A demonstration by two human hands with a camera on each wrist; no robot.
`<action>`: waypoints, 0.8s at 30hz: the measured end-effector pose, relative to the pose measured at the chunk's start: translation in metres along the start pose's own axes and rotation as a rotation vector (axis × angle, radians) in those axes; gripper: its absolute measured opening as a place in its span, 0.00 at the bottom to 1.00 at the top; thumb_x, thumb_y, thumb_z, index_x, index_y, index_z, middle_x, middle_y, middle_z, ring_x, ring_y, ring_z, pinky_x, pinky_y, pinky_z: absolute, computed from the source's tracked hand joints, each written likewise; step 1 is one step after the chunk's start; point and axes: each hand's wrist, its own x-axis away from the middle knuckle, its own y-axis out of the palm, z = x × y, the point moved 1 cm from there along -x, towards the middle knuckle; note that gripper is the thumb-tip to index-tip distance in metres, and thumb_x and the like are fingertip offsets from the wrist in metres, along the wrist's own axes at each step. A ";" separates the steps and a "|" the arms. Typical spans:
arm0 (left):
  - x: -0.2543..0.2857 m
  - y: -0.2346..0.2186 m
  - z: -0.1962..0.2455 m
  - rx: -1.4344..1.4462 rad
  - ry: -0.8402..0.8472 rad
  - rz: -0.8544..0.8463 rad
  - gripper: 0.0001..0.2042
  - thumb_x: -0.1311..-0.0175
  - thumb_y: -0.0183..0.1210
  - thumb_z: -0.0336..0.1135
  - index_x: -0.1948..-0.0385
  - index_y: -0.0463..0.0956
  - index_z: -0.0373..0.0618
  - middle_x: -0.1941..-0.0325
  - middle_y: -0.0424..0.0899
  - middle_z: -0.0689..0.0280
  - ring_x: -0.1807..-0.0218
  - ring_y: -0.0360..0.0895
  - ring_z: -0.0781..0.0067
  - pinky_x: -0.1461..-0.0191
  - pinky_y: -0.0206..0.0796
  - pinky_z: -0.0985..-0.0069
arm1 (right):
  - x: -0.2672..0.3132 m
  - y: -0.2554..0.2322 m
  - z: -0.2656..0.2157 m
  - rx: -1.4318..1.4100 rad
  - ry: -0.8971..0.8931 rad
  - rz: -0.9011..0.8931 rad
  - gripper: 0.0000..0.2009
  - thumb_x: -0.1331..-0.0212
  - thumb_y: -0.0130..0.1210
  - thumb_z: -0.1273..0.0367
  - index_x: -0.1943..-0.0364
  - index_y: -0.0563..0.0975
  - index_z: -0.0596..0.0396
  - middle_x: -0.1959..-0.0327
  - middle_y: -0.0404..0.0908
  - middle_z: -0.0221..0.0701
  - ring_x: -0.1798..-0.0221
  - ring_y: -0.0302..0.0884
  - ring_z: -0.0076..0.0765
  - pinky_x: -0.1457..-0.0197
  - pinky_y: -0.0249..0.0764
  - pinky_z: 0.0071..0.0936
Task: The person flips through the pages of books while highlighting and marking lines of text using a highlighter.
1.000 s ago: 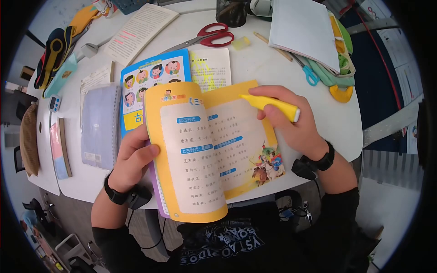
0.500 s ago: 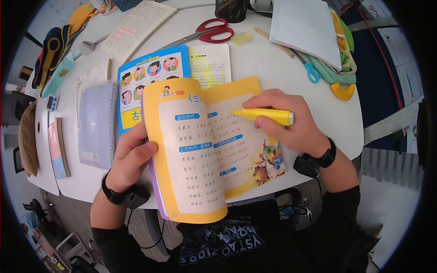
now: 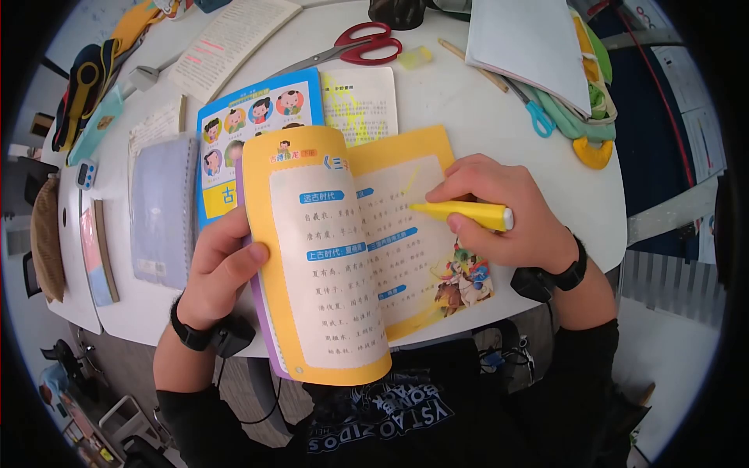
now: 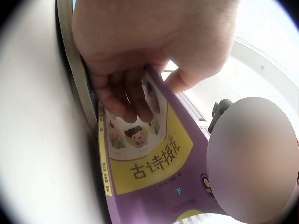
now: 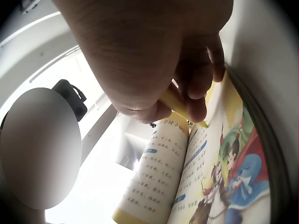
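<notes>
An open book with yellow-edged pages (image 3: 324, 288) is held up over the table's near edge. My left hand (image 3: 222, 269) grips its left side, thumb on the page; the left wrist view shows the fingers behind, against the purple cover (image 4: 154, 196). My right hand (image 3: 503, 207) pinches a yellow highlighter (image 3: 468, 214), its tip at the right page near the upper lines of text. A faint yellow stroke shows above the tip. In the right wrist view the highlighter (image 5: 175, 103) is partly hidden by the fingers.
Beyond the book lie a blue picture book (image 3: 257, 101), a highlighted sheet (image 3: 370, 101) and red-handled scissors (image 3: 367, 44). A clear-covered notebook (image 3: 162, 210) is at left. White paper (image 3: 530, 51), blue-handled scissors (image 3: 538, 118) and a green pouch (image 3: 573, 129) are at right.
The right hand has shifted the highlighter's tip down the right page, and a faint yellow stroke now shows there. The left hand keeps its grip on the book.
</notes>
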 end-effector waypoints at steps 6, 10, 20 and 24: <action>0.002 -0.001 -0.002 0.009 -0.007 -0.007 0.24 0.25 0.56 0.38 0.32 0.72 0.32 0.36 0.82 0.61 0.36 0.78 0.71 0.31 0.66 0.72 | 0.004 -0.012 -0.011 -0.147 0.332 0.038 0.11 0.41 0.63 0.73 0.54 0.84 0.55 0.64 0.87 0.35 0.60 0.84 0.41 0.54 0.79 0.33; 0.001 0.000 -0.001 0.020 -0.012 0.002 0.24 0.25 0.56 0.38 0.32 0.72 0.32 0.36 0.83 0.61 0.36 0.78 0.71 0.32 0.67 0.72 | 0.000 -0.007 -0.006 -0.063 -0.032 -0.055 0.11 0.42 0.63 0.73 0.54 0.83 0.56 0.64 0.86 0.35 0.61 0.83 0.44 0.55 0.79 0.32; 0.001 0.001 0.000 -0.052 0.001 -0.009 0.23 0.25 0.55 0.35 0.32 0.71 0.32 0.36 0.83 0.60 0.36 0.78 0.71 0.31 0.66 0.72 | 0.001 -0.002 0.006 -0.164 0.250 0.263 0.15 0.33 0.62 0.72 0.43 0.80 0.57 0.54 0.86 0.36 0.57 0.85 0.36 0.51 0.78 0.28; -0.001 0.004 0.002 -0.073 0.016 -0.007 0.23 0.25 0.55 0.34 0.33 0.72 0.32 0.36 0.83 0.60 0.36 0.78 0.72 0.32 0.66 0.72 | 0.003 -0.002 0.003 -0.032 0.126 0.181 0.16 0.33 0.63 0.71 0.43 0.79 0.56 0.51 0.85 0.37 0.55 0.85 0.37 0.50 0.78 0.28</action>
